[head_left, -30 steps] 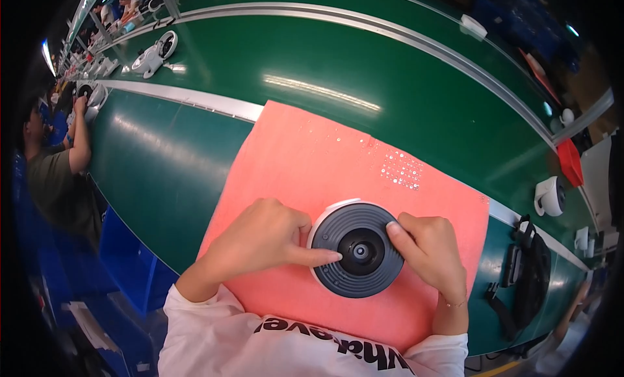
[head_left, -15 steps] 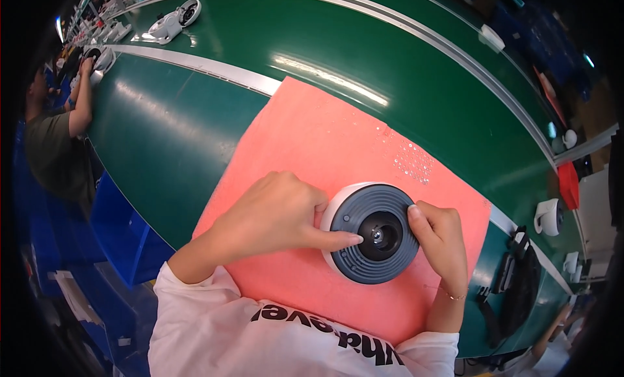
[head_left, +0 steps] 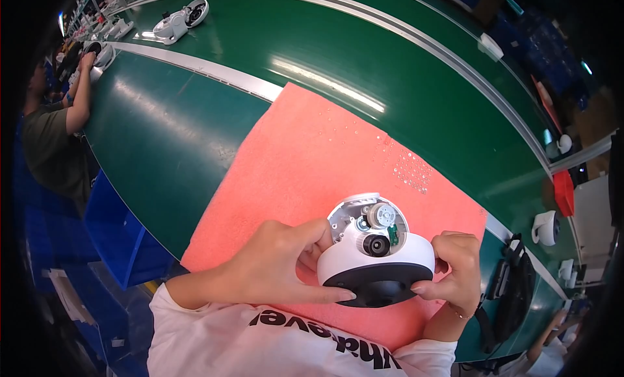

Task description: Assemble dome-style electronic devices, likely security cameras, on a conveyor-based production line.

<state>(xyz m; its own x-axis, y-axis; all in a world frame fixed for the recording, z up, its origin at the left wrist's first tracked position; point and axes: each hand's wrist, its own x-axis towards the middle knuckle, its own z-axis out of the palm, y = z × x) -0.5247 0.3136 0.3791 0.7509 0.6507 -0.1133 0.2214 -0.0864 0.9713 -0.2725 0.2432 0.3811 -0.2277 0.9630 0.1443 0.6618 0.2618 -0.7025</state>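
Note:
Between my hands is a round white camera housing (head_left: 344, 255) with a dark front, held low over the pink mat (head_left: 286, 162). Its open side faces up and shows a silver motor (head_left: 382, 214), a black lens (head_left: 376, 245) and a bit of green circuit board. My left hand (head_left: 283, 260) grips the left side, thumb on the dark front and fingers behind the rim. On the right side my right hand (head_left: 456, 270) holds it the same way, fingers curled at the edge. The dark front is tilted toward me and partly hidden.
Small screws (head_left: 413, 172) lie in rows on the mat's far right. Beyond it runs a green conveyor (head_left: 253, 36) carrying a white device (head_left: 172, 26). A black bag (head_left: 517, 299) and another white unit (head_left: 546, 227) are at right. A co-worker (head_left: 55, 143) works at far left.
I have tipped the housing so its ringed dark face turns down toward me and the open inside shows. My left thumb has left the face's centre for its edge; both hands have moved slightly lower.

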